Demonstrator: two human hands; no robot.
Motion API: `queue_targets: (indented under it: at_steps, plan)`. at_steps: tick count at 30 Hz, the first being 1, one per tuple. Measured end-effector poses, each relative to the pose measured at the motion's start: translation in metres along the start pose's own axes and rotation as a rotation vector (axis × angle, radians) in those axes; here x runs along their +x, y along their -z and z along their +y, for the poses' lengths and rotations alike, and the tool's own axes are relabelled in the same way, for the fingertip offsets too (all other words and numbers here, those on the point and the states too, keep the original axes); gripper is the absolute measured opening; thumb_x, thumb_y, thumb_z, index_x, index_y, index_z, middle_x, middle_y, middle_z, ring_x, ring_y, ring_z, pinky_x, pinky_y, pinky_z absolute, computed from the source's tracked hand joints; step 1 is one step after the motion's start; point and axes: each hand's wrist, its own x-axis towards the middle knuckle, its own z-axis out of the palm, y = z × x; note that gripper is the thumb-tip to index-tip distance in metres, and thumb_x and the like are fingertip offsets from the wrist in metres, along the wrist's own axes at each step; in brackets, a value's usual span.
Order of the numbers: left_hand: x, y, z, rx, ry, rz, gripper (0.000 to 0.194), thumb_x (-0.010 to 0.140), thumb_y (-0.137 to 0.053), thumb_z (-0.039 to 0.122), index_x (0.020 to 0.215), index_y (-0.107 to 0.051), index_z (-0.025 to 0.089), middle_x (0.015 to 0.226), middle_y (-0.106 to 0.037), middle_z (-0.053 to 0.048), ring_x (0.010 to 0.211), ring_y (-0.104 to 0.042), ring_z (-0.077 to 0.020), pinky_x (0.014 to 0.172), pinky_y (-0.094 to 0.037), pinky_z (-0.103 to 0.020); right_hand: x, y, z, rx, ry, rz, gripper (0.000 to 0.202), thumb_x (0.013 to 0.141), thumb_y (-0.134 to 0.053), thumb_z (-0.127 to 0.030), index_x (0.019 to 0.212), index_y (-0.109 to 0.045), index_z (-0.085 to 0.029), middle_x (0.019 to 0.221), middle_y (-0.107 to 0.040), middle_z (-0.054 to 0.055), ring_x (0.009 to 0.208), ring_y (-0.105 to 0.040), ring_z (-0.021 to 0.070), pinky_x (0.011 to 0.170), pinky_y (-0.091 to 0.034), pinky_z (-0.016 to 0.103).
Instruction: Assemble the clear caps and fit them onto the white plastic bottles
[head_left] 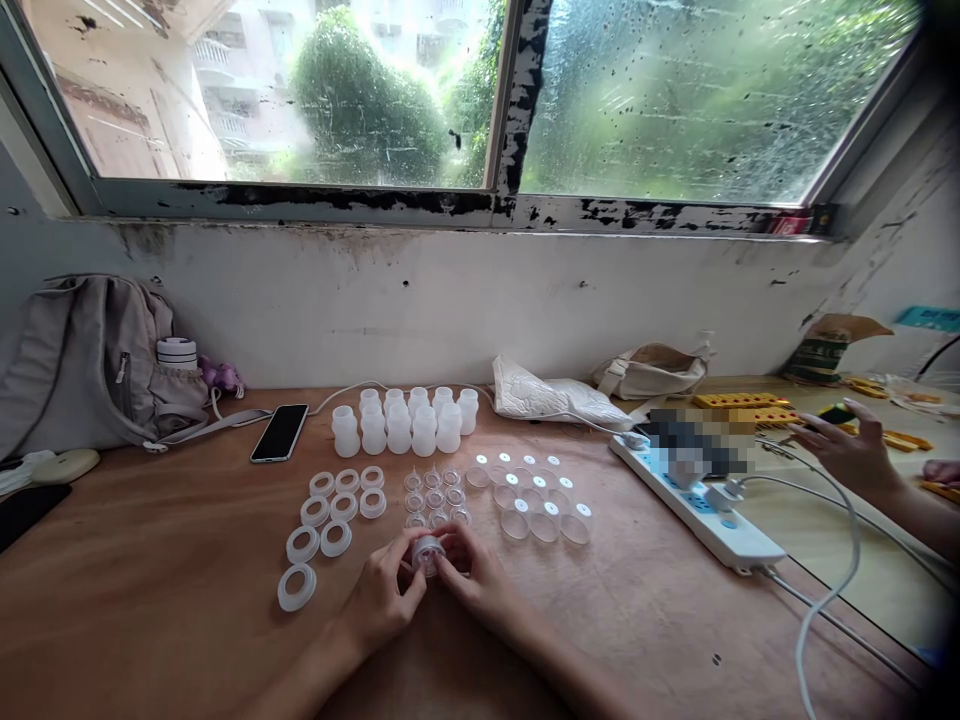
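The left hand [382, 585] and right hand [480, 575] grip a clear ringed piece [428, 555], partly hiding the clear teats [433, 481] behind it; white rings [298, 604] lie left, clear covers [550, 526] right; white bottles [400, 434] stand farther back; a power strip [705, 520] lies between the covers and another person's hand [862, 455].

A small, informal workshop. Plastic bottles [399, 430] and rings [295, 604] line a wooden worktop [187, 570] beneath a peeling window frame [511, 110].
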Motion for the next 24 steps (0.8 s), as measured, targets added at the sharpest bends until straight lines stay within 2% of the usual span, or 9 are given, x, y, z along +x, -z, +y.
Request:
queue_targets:
  at_steps: [7,14,19,24]
  plan:
    - [0.002,0.000,0.000,0.021,0.034,-0.004,0.029,0.080,-0.043,0.021,0.108,-0.047,0.023,0.087,-0.063,-0.002,0.077,-0.060,-0.0148,0.071,-0.049,-0.025,0.001,-0.001,-0.002,-0.073,0.050,0.002,0.014,0.078,-0.048,-0.019,0.091,-0.046,-0.019,0.075,-0.058,0.001,0.064,-0.056,0.0106,0.056,-0.046,0.021]
    - [0.001,-0.007,0.003,0.054,0.055,0.033,0.024,0.078,-0.044,0.020,0.101,-0.050,0.022,0.077,-0.062,0.000,0.064,-0.058,-0.0127,0.059,-0.047,-0.021,-0.001,-0.003,-0.004,-0.096,0.036,0.030,0.010,0.074,-0.048,-0.014,0.081,-0.045,-0.020,0.068,-0.054,-0.003,0.057,-0.050,0.0086,0.050,-0.039,0.018]
    - [0.000,-0.010,0.006,0.087,0.101,0.059,0.019,0.075,-0.046,0.018,0.094,-0.049,0.021,0.063,-0.056,0.003,0.056,-0.054,-0.0122,0.054,-0.043,-0.020,-0.001,-0.004,-0.004,-0.127,0.020,0.037,0.010,0.072,-0.048,-0.012,0.078,-0.046,-0.019,0.064,-0.051,-0.004,0.055,-0.047,0.0082,0.048,-0.036,0.018]
    - [0.001,-0.010,0.007,-0.031,0.144,0.054,0.018,0.076,-0.046,0.019,0.094,-0.046,0.021,0.066,-0.058,0.002,0.059,-0.056,-0.0121,0.056,-0.044,-0.021,-0.001,-0.001,-0.002,-0.097,0.024,0.025,0.006,0.077,-0.047,-0.017,0.083,-0.048,-0.019,0.065,-0.053,-0.003,0.056,-0.048,0.0091,0.050,-0.037,0.019]
